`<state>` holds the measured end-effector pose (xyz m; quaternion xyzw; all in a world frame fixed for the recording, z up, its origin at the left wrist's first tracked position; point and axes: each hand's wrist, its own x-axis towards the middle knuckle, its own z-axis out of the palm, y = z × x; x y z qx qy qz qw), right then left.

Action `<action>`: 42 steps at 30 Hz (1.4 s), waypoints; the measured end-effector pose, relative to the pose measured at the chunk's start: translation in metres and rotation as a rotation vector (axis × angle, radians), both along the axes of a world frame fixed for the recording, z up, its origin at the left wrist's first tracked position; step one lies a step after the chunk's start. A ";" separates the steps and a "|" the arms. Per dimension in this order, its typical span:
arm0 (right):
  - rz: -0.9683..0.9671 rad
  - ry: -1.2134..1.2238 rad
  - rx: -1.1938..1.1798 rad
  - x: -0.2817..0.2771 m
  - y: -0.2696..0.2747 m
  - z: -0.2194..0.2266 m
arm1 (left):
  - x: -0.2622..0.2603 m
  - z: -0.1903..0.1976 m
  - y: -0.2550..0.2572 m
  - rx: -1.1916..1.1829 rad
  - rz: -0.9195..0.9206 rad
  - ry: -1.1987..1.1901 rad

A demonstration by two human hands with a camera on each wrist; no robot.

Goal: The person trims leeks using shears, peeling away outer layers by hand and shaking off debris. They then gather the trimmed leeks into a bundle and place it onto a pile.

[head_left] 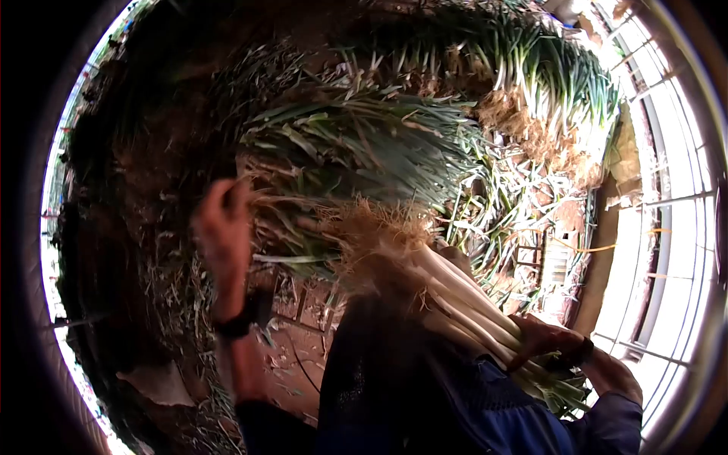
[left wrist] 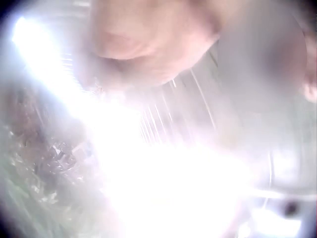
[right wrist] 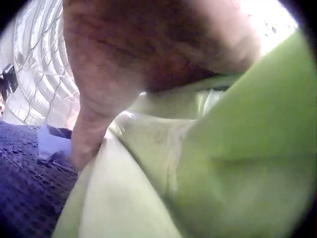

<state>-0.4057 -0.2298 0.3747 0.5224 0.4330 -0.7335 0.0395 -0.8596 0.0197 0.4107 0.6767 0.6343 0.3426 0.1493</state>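
A bundle of long green onions [head_left: 462, 299] lies slanting across the person's lap, its bushy roots [head_left: 387, 235] toward the middle and its green tops at the lower right. The right hand [head_left: 542, 339] grips the stalks near the green end. In the right wrist view, the thumb and palm of the right hand [right wrist: 148, 54] wrap over pale green stalks [right wrist: 133, 193]. Off to the left of the roots, the left hand [head_left: 224, 231] is raised, blurred, with loosely bent fingers and nothing visible in it. Glare washes out much of the left wrist view around the left hand [left wrist: 148, 44].
A large heap of green onion leaves [head_left: 364, 144] lies just ahead. Beyond it, more green onions [head_left: 531, 68] are lined up with roots facing inward. Loose leaf scraps [head_left: 485, 220] litter the ground. A bright barred wall [head_left: 675, 189] runs along the right.
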 end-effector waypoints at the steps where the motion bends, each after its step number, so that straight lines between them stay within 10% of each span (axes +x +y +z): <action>1: -0.010 -0.031 0.021 0.004 -0.010 -0.008 | -0.012 0.019 -0.006 -0.164 -0.042 -0.159; 4: -0.270 0.183 -0.029 -0.007 -0.012 0.000 | -0.013 -0.033 -0.064 -0.744 -0.333 -0.760; 5: -0.265 0.170 -0.049 -0.011 -0.005 0.005 | 0.014 -0.043 -0.090 -0.519 -0.624 -0.220; 6: -0.276 0.177 -0.042 -0.014 0.000 0.008 | 0.038 -0.051 -0.108 -0.363 -0.733 -0.175; 9: -0.286 0.182 -0.099 -0.022 0.010 0.019 | 0.107 -0.030 -0.113 -0.594 -0.668 -0.209; 14: -0.237 0.160 -0.050 -0.022 0.002 0.003 | 0.105 -0.031 -0.111 -0.251 -0.589 -0.042; 16: -0.214 0.161 -0.049 -0.022 -0.005 -0.005 | 0.069 -0.053 -0.111 0.061 -0.474 0.123; 18: -0.187 0.151 -0.046 -0.019 -0.011 -0.012 | 0.003 -0.052 -0.041 -0.037 -0.161 -0.626; 19: -0.169 0.142 -0.042 -0.017 -0.009 -0.013 | -0.028 -0.026 -0.034 0.092 0.146 0.072; 20: -0.173 0.138 -0.043 -0.017 -0.007 -0.013 | -0.051 -0.009 -0.026 -0.029 0.189 -0.191; 24: -0.014 0.066 -0.023 -0.021 0.004 0.001 | 0.019 0.004 -0.064 -0.421 -0.194 -0.663; 27: -0.015 0.066 -0.016 -0.022 0.004 -0.001 | 0.054 -0.029 -0.077 -0.547 -0.487 -0.477; 29: -0.018 0.064 -0.018 -0.021 0.003 -0.004 | 0.065 -0.041 -0.076 -0.025 -0.644 0.130; 34: 0.007 0.053 -0.046 -0.021 0.010 -0.002 | -0.016 -0.032 0.010 0.284 -0.125 0.117; 37: 0.021 0.027 -0.080 -0.021 0.016 0.004 | -0.081 -0.033 0.046 -0.405 0.229 -0.079; 39: 0.036 0.007 -0.101 -0.020 0.021 0.010 | -0.056 -0.057 0.039 -0.146 -0.352 -0.438; 42: 0.048 -0.032 -0.139 -0.023 0.027 0.019 | 0.004 -0.089 0.029 -0.458 -0.535 -0.634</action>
